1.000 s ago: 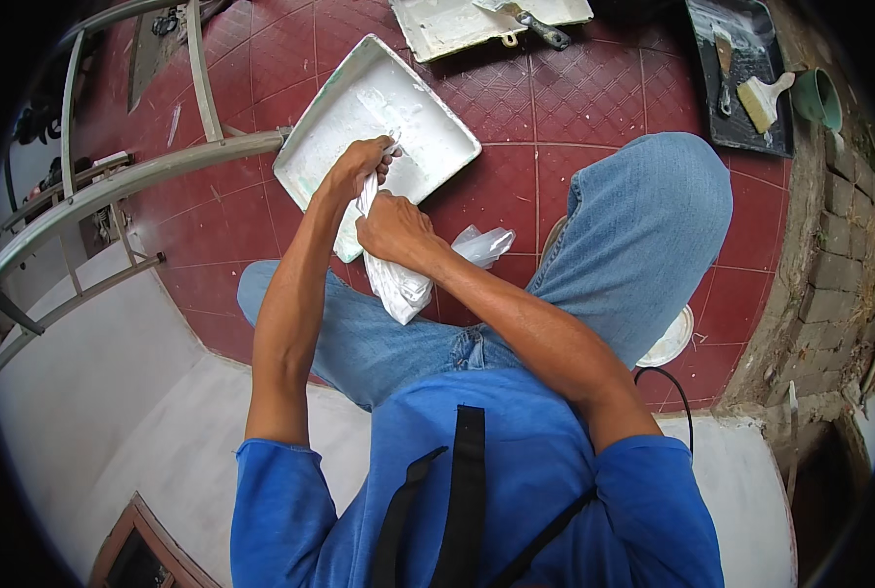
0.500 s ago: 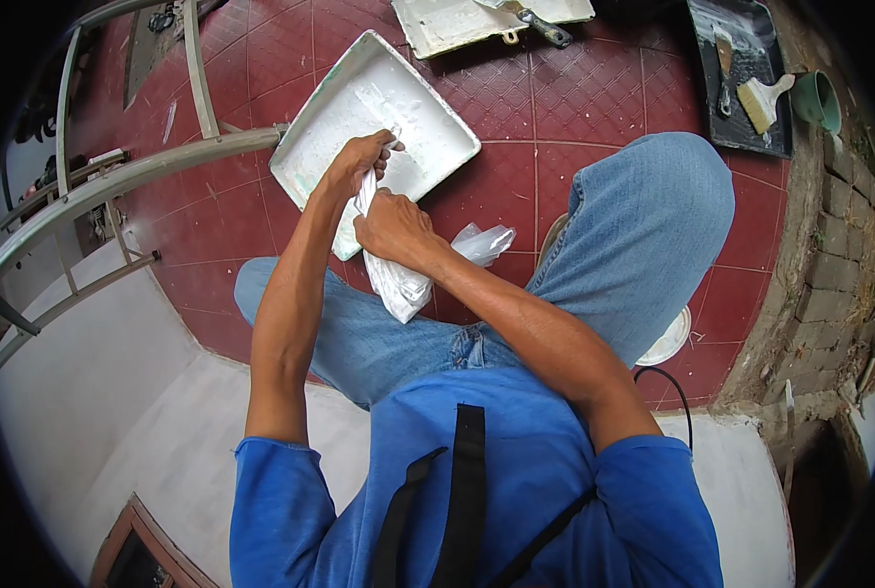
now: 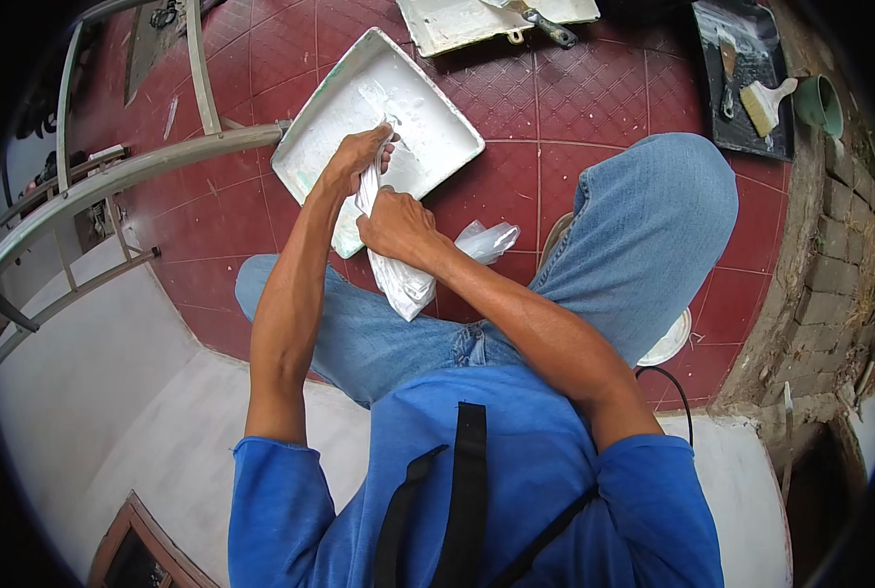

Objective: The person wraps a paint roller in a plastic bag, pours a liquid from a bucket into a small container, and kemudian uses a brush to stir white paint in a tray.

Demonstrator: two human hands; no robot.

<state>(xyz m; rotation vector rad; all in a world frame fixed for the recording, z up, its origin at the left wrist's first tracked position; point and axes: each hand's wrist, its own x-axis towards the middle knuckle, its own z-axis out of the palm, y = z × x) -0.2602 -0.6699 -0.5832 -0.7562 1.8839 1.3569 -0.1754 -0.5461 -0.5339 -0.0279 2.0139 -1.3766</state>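
A white plastic bag (image 3: pixel 403 286), gathered into a twisted neck, hangs between my hands over the near edge of a white paint tray (image 3: pixel 437 157). My left hand (image 3: pixel 364 157) pinches the top of the neck above the tray's middle. Just below it, my right hand (image 3: pixel 398 227) is wrapped round the bag, fingers closed. The bag's full lower part droops toward my lap, and a clearer crumpled plastic end (image 3: pixel 488 241) sticks out to the right of my right wrist. White smears cover the tray's inside.
A second, cream tray (image 3: pixel 457 24) with a scraper (image 3: pixel 551 26) lies at the far side. A black tray (image 3: pixel 741 122) holds a wide brush (image 3: pixel 766 104), beside a green pot (image 3: pixel 818 106). A metal frame (image 3: pixel 143 167) stands at left, and a white lid (image 3: pixel 669 338) lies by my right leg.
Both hands keep their hold on the bag, with only a slight shift of the left hand's fingers. The whole view has moved a little.
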